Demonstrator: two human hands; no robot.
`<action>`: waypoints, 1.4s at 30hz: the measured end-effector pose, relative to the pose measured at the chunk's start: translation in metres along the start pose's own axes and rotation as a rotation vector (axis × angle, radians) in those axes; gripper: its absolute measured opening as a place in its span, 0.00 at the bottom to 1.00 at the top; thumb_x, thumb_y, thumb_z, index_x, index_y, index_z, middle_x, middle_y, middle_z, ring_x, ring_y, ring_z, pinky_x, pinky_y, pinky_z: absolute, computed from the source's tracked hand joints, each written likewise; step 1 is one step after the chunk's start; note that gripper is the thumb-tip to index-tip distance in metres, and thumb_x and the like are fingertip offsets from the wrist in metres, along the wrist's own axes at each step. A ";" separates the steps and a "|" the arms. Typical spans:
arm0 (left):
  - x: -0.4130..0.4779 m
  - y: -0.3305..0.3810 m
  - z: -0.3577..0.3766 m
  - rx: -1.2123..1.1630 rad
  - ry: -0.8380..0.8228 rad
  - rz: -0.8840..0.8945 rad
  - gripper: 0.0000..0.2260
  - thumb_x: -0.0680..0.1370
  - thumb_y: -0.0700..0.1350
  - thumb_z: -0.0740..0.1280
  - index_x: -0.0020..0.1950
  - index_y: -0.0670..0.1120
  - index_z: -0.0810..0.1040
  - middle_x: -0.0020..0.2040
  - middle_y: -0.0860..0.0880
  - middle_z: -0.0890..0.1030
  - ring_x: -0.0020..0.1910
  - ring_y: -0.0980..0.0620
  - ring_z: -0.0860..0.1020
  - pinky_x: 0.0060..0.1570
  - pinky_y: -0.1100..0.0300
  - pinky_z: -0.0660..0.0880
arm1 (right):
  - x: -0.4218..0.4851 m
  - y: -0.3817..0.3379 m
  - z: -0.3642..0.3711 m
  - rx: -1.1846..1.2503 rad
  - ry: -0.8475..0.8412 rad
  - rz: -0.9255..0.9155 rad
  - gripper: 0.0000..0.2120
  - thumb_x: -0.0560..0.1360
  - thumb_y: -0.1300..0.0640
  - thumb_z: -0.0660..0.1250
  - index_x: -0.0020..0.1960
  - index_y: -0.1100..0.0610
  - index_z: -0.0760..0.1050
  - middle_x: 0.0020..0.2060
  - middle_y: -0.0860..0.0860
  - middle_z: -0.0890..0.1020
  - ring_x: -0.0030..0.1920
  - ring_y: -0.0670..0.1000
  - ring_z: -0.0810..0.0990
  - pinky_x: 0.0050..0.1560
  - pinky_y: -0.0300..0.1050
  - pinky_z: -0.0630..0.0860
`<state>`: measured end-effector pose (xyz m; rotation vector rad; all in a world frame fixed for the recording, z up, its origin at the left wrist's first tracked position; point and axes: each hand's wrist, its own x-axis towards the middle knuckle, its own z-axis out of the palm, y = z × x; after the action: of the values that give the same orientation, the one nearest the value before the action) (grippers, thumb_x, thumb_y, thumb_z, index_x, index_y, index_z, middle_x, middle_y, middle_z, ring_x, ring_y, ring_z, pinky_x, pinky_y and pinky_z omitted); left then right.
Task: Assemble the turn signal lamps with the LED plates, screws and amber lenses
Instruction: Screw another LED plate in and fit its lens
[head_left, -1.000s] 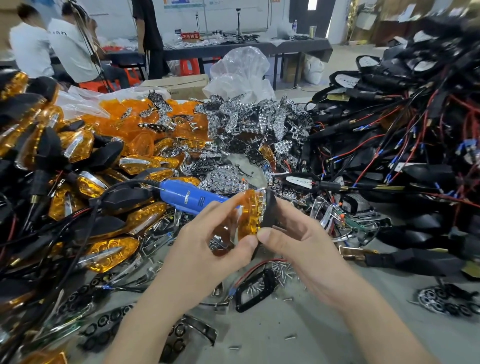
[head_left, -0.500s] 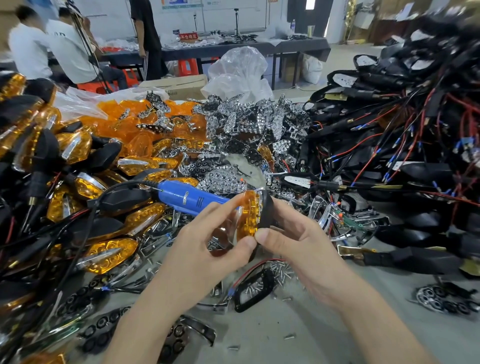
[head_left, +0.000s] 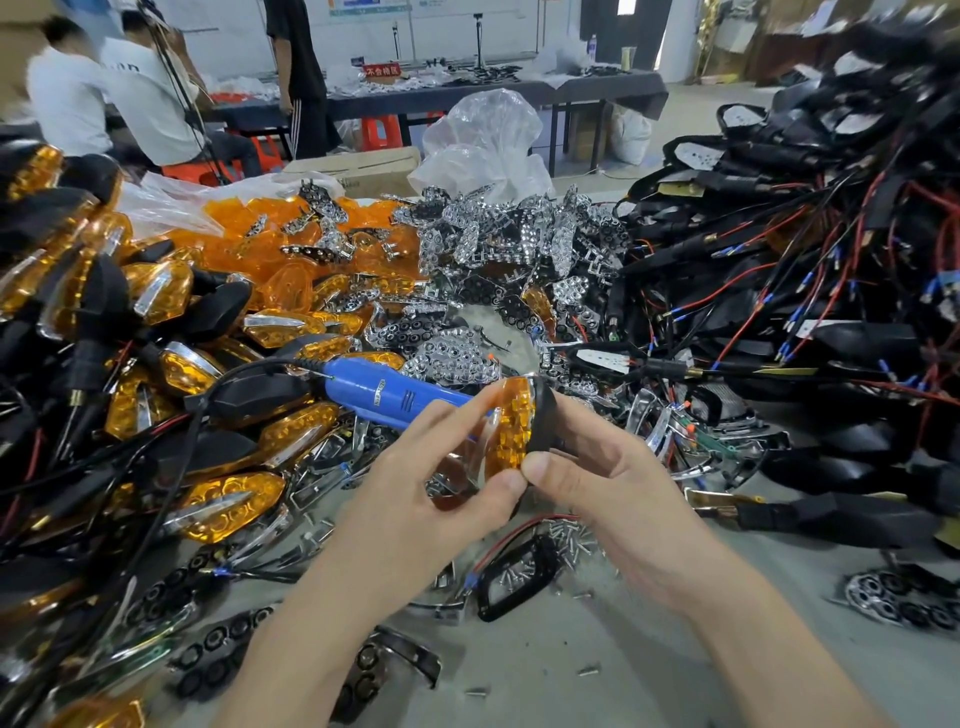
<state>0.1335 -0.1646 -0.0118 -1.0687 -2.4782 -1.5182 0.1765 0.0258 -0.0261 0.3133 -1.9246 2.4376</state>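
We note hardly any shift: L hand (head_left: 415, 499) & R hand (head_left: 613, 493) fingers still pinch lamp (head_left: 544, 415); amber lens (head_left: 515, 434) seating prob. ongoing.

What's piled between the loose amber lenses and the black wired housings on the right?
A heap of chrome LED plates, seen in the head view, between the amber lenses and the black wired housings.
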 end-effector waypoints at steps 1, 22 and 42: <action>0.000 0.000 0.001 -0.003 0.004 0.004 0.26 0.75 0.60 0.67 0.71 0.74 0.65 0.51 0.55 0.74 0.53 0.49 0.76 0.56 0.58 0.76 | 0.000 0.000 0.000 -0.001 -0.007 -0.004 0.30 0.73 0.45 0.78 0.72 0.48 0.76 0.65 0.54 0.82 0.64 0.58 0.82 0.62 0.55 0.79; 0.001 0.002 0.024 -0.023 0.135 -0.028 0.18 0.84 0.58 0.57 0.74 0.60 0.69 0.64 0.60 0.75 0.66 0.59 0.74 0.61 0.67 0.70 | 0.004 0.002 0.010 0.248 0.065 -0.173 0.14 0.78 0.53 0.66 0.62 0.54 0.78 0.60 0.55 0.82 0.60 0.54 0.81 0.59 0.45 0.78; 0.001 0.014 0.018 -0.104 0.159 -0.077 0.15 0.79 0.59 0.63 0.64 0.57 0.75 0.59 0.61 0.79 0.62 0.53 0.77 0.63 0.49 0.73 | 0.006 0.004 0.007 0.002 0.041 -0.242 0.16 0.80 0.45 0.69 0.67 0.46 0.77 0.73 0.52 0.75 0.72 0.59 0.74 0.69 0.64 0.71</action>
<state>0.1464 -0.1462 -0.0101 -0.8367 -2.3822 -1.6985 0.1709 0.0174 -0.0278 0.4622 -1.7532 2.2728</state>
